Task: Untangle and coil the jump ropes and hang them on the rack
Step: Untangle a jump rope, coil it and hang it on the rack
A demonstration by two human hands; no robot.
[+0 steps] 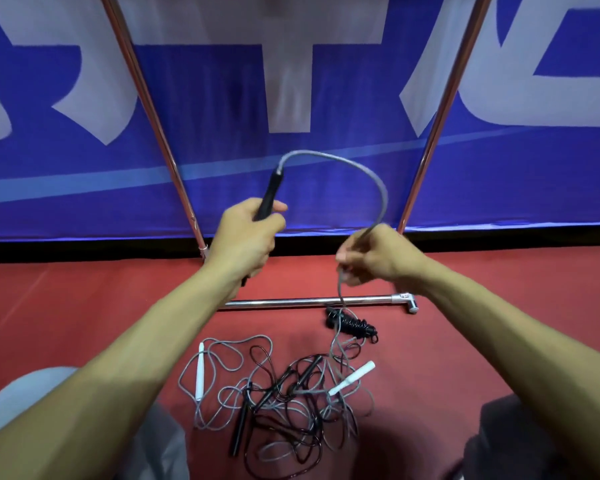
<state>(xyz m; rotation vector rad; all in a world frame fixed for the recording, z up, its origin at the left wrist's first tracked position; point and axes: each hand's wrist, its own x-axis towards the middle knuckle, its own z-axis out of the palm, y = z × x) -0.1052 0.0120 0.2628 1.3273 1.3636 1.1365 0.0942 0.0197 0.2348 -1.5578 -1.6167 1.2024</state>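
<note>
One black handle (pixel 269 197) is gripped by the left hand (pixel 248 237); its grey rope (pixel 354 161) is pinched in the right hand (pixel 374 258), at frame centre. In the lower centre, two white handles (pixel 200 372) are seen in the tangle (pixel 284 403), and one coiled black rope (pixel 352 325) beside the rack's base bar (pixel 291 302).

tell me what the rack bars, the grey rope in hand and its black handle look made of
The rack bars look like polished metal tubing, probably chromed steel: bright mirror-like glints. The grey rope seems a braided or sheathed cord: matte, speckled, holding a springy arch. The black handle in the left hand is likely plastic or foam: matte, no glare; I cannot tell which.
</note>
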